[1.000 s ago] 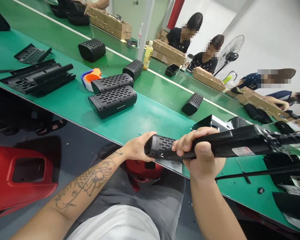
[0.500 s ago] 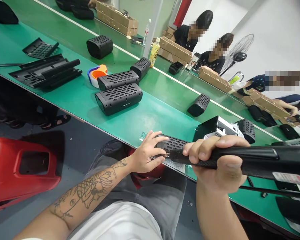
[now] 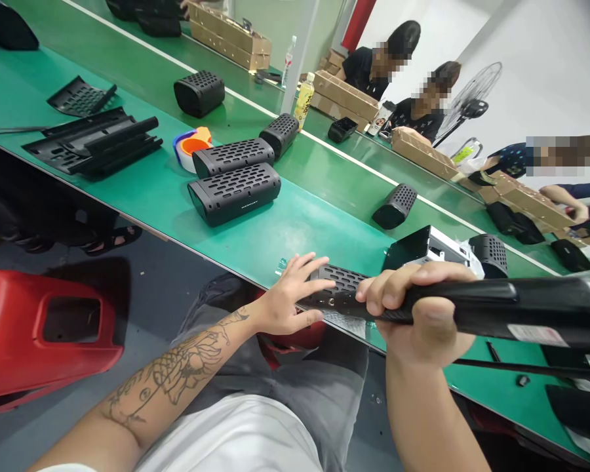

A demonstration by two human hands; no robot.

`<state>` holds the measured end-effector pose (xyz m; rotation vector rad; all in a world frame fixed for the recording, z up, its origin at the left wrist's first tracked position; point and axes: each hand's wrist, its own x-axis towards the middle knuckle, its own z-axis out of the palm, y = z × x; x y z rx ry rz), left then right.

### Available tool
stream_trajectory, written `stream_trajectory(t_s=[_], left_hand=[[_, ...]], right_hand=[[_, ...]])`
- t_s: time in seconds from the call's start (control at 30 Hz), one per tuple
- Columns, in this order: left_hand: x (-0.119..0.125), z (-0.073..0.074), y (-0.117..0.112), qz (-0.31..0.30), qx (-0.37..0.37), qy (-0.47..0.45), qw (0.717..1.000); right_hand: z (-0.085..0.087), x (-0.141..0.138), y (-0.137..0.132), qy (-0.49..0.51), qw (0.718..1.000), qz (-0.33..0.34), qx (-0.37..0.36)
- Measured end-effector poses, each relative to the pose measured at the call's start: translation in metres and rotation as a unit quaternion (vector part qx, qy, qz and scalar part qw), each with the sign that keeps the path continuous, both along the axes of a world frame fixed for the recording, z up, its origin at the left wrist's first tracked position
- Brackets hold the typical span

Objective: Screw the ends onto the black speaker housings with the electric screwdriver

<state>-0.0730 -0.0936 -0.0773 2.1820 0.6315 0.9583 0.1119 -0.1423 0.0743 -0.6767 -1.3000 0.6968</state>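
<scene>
My right hand [image 3: 417, 314] is closed around a black electric screwdriver [image 3: 491, 308], held nearly level with its tip to the left. A black perforated speaker housing [image 3: 341, 278] lies at the table's near edge, partly behind the tool and fingers. Over its left end, my left hand [image 3: 295, 295] has its fingers spread, close to the screwdriver's tip. A small shiny spot shows at that tip, too small to name. Two similar black speakers [image 3: 236, 196] stand farther left, side by side.
Curved black perforated shells [image 3: 93, 144] lie at the left, near an orange-and-blue tape dispenser [image 3: 193, 149]. A black-and-silver box [image 3: 432, 252] stands behind my right hand. Co-workers sit across the green table [image 3: 314, 223] behind cardboard trays [image 3: 347, 98]. A red stool [image 3: 10, 328] stands at lower left.
My left thumb and forefinger, which were together at the screwdriver's tip, have spread apart. My right hand and the screwdriver have shifted slightly left.
</scene>
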Motion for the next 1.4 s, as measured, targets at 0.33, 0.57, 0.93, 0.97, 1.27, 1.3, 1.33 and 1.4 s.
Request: stream_trajectory(t_s=[0.33,0.57,0.93,0.97,1.27,1.3,1.33,1.4], left_hand=[[-0.003,-0.022,0.025,-0.011,-0.061,-0.005,0.998],[0.001,-0.030,0.032,-0.035,-0.058,-0.070,0.995],[0.001,-0.031,0.035,-0.043,-0.034,-0.068,0.996],[0.001,-0.031,0.035,-0.041,-0.036,-0.062,0.997],[0.002,-0.031,0.037,-0.044,-0.026,-0.051,0.997],[0.002,-0.032,0.038,-0.046,-0.019,-0.056,0.997],[0.002,-0.033,0.038,-0.047,-0.012,-0.061,0.997],[0.003,-0.034,0.039,-0.047,-0.001,-0.067,0.997]], right_hand=[[-0.018,-0.002,0.018,-0.012,0.999,0.018,-0.040],[-0.018,0.004,0.020,-0.058,0.990,0.084,-0.092],[-0.028,0.010,0.023,-0.037,0.986,0.133,-0.088],[-0.028,0.011,0.024,-0.038,0.986,0.138,-0.089],[-0.031,0.009,0.029,-0.024,0.981,0.163,-0.098],[-0.030,0.007,0.030,-0.022,0.980,0.170,-0.098],[-0.029,0.005,0.030,-0.021,0.979,0.175,-0.100],[-0.027,0.004,0.031,-0.023,0.977,0.184,-0.102]])
